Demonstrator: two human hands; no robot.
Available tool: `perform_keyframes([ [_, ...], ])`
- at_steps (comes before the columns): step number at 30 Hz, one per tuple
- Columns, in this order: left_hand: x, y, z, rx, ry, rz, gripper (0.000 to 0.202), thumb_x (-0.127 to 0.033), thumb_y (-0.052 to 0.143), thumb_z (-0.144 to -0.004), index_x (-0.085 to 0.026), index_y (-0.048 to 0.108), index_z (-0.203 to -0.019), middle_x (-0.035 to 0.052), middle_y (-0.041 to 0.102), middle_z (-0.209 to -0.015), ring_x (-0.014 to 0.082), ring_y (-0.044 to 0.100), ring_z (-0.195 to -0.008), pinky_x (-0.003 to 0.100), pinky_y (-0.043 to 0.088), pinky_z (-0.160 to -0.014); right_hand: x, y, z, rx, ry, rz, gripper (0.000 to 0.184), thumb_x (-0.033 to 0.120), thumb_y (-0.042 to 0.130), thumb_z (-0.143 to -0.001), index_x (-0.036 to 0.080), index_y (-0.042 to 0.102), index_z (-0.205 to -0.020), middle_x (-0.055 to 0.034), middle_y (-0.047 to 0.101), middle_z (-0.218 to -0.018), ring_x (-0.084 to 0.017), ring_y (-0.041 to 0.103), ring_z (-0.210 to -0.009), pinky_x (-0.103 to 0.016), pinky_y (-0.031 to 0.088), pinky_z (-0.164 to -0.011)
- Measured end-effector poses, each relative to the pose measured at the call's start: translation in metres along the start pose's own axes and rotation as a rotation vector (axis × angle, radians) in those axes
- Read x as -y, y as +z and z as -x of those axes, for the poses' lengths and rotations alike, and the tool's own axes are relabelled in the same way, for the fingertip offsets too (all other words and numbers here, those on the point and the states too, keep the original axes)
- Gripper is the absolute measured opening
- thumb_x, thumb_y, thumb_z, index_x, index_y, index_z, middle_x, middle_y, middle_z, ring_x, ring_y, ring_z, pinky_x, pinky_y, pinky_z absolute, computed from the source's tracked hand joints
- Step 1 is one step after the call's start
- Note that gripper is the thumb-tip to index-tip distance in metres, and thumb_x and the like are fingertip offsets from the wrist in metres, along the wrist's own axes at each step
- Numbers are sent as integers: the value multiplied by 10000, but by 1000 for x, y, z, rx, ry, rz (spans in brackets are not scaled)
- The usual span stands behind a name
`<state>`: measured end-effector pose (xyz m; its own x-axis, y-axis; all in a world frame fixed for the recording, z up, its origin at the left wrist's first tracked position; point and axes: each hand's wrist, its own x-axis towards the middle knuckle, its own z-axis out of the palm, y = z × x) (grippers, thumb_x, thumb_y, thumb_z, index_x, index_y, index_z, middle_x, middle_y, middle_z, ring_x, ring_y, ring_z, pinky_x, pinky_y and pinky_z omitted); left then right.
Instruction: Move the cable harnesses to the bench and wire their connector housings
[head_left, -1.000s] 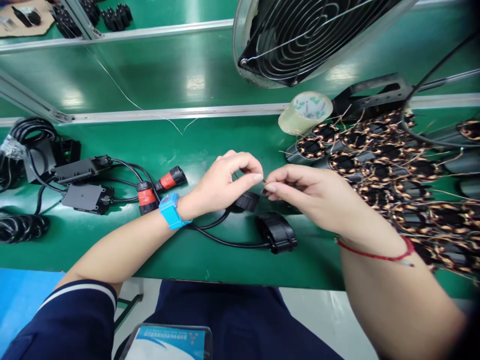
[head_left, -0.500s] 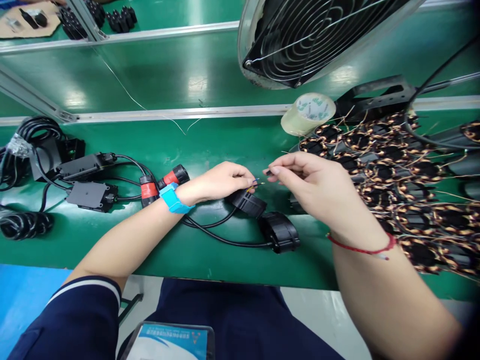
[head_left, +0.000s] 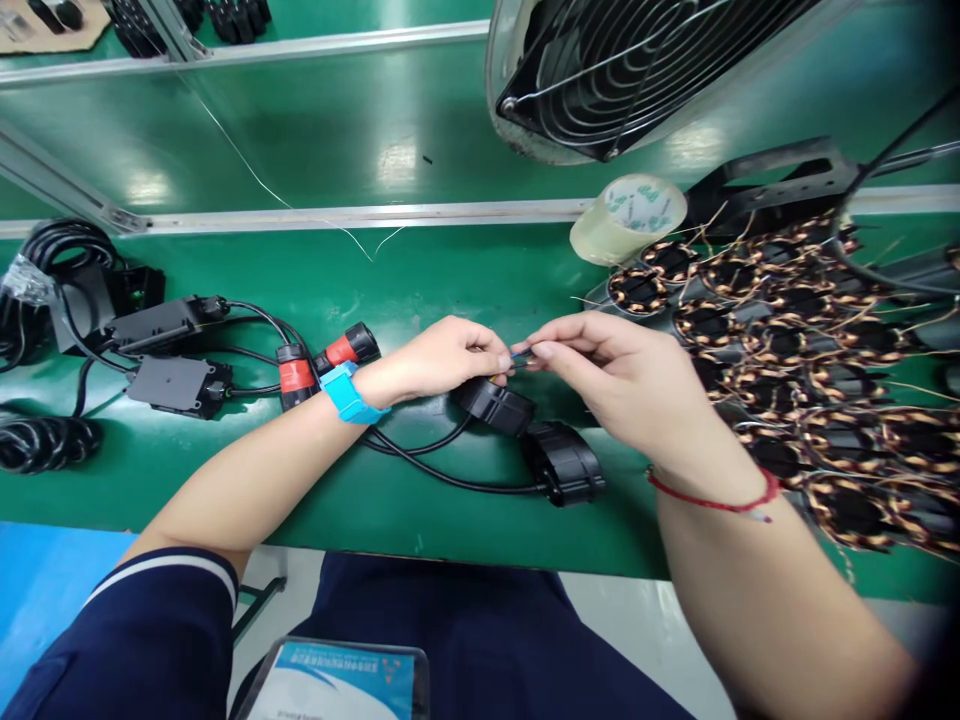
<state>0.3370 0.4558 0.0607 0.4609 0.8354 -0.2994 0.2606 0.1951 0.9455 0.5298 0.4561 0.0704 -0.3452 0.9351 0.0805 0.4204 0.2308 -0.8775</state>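
Observation:
My left hand (head_left: 457, 358), with a blue band at the wrist, is closed in a pinch on thin wires above a black housing (head_left: 496, 405). A blue wire (head_left: 516, 353) pokes out from its fingertips. My right hand (head_left: 630, 375), wearing a red cord bracelet, pinches a small dark tube-like piece (head_left: 525, 355) at the end of that wire. The fingertips of both hands almost meet, and how far the piece sits over the wire is too small to tell. Just below lies a round black cap (head_left: 564, 465) on a black cable (head_left: 480, 488).
Copper-wound coils (head_left: 780, 350) crowd the right side. A roll of clear tape (head_left: 630, 218) stands behind them, under a fan (head_left: 652, 70). On the left lie black boxes (head_left: 180, 387), coiled cables (head_left: 49, 443) and red-black connectors (head_left: 296, 375). A metal rail (head_left: 360, 217) runs along the back.
My right hand has moved left, bringing the small dark piece from apart to the blue wire's end. My left hand keeps its pinch in nearly the same place. The view has shifted slightly.

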Motion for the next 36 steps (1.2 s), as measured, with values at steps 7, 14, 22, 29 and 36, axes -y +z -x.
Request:
perform_keyframes([
  [7,3,-2,-1,3,-1,-47,186,-227,581,-848,-101,682,-756,23,679,-759,98,561,-703,222,405,-698,-6,-2,-2,53,-125,214,120,266,577,-867,208,681,-873,0,686,-786,-148,631,-670,-225,466,-591],
  [14,3,0,-1,8,5,-85,155,-185,578,-835,-103,656,-730,12,648,-723,96,551,-694,224,411,-692,-10,-7,-3,218,-357,442,176,223,493,-920,184,664,-909,-3,687,-842,-157,617,-683,-273,417,-623],
  [22,-2,-12,3,52,-37,-181,158,-153,580,-826,-115,571,-980,46,659,-950,123,581,-841,247,435,-755,-8,-10,-7,-28,-197,312,146,295,591,-885,214,696,-946,-3,702,-885,-186,649,-756,-285,491,-667],
  [29,4,-15,1,50,7,-150,150,-202,572,-825,-113,651,-732,-3,624,-712,99,526,-701,236,387,-695,5,6,-15,91,-315,263,122,193,545,-885,205,666,-898,18,688,-874,-152,639,-782,-247,482,-702],
  [36,9,-13,0,44,33,-183,226,-293,603,-797,-129,616,-643,-15,599,-638,95,491,-627,238,343,-617,2,10,-18,116,-327,272,115,182,541,-876,204,652,-893,24,680,-857,-143,628,-760,-244,465,-683],
])
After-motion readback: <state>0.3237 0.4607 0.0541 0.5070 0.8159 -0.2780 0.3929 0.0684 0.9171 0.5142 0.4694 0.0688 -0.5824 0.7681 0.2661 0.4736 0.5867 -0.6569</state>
